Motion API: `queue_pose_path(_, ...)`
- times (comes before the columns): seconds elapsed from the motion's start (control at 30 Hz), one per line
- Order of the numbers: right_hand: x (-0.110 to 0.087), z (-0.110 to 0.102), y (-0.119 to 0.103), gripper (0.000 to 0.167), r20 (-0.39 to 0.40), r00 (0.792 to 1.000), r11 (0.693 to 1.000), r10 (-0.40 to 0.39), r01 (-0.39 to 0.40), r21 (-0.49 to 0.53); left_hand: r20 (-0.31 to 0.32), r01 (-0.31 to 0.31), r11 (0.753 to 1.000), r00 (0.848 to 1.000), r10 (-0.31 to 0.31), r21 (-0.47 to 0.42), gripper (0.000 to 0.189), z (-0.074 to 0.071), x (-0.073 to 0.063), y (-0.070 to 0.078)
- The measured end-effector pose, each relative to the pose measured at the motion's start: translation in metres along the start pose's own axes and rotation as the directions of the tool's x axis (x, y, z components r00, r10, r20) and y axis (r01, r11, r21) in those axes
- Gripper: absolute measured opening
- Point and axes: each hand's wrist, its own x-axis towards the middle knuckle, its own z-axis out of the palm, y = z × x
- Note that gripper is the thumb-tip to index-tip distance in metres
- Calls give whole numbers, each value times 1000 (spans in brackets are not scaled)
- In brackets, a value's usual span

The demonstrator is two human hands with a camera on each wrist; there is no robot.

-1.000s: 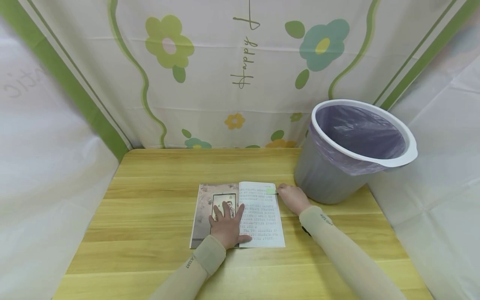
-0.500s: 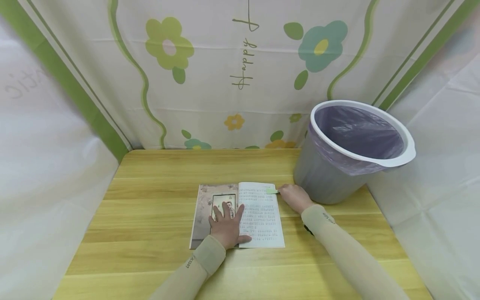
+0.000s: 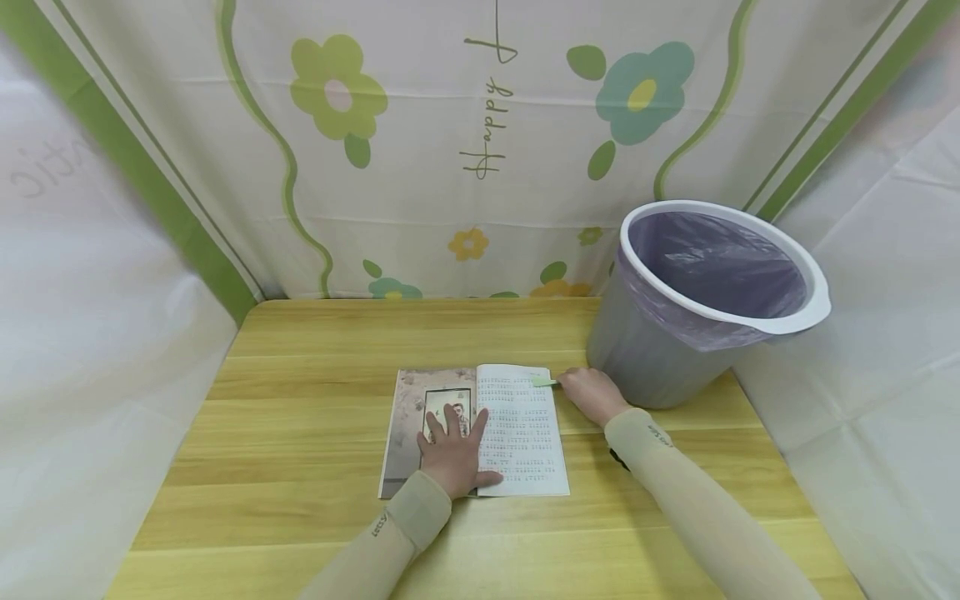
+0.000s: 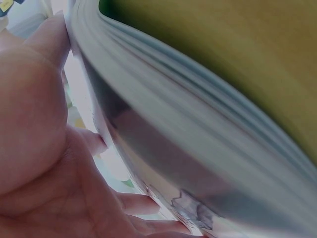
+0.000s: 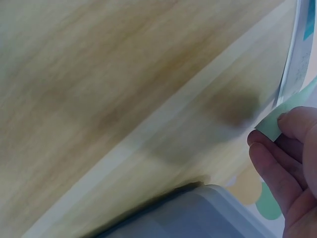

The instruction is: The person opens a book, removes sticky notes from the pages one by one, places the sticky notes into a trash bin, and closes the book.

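Note:
An open book (image 3: 525, 433) lies on the wooden table, a picture page on its left and a page of printed text on its right. My left hand (image 3: 452, 458) rests on it with spread fingers, across the picture page and the middle fold. At the upper right edge of the text page, my right hand (image 3: 591, 393) pinches the end of a pale green sticky note (image 3: 543, 382). In the right wrist view the note (image 5: 271, 124) sits between thumb and fingers, its far end reaching over the page. From the left wrist, the book's page edges (image 4: 198, 99) show up close.
A grey trash bin (image 3: 652, 358) with a white rim and purple liner stands at the table's right, close behind my right hand. A floral curtain (image 3: 420, 183) hangs along the table's (image 3: 315, 333) back edge, with white sheets at both sides.
My right hand has shifted very slightly right, and the sticky note's held end has lifted from the page edge. My left hand stays in place on the book.

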Motion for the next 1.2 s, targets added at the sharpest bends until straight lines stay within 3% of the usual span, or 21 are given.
queue_pose_path(0.23, -1, -2, 1, 18, -11, 1000, 999, 20, -20, 44, -2, 2, 1000, 1000, -2, -6, 107, -1, -1, 0)
queue_pose_path(0.43, -2, -7, 0, 13, -48, 996, 987, 79, -71, 146, 4, 10, 1000, 1000, -10, -3, 107, -3, -2, 1)
queue_pose_path(0.87, -3, -29, -1, 12, -44, 976, 912, 212, -182, 368, 2, 10, 999, 1000, -10, -32, 107, -1, -1, 0)
queue_pose_path(1.2, -4, -40, -2, 12, -70, 966, 883, 250, -198, 425, -6, 2, 999, 1000, -2, -44, 107, -1, -2, -1)
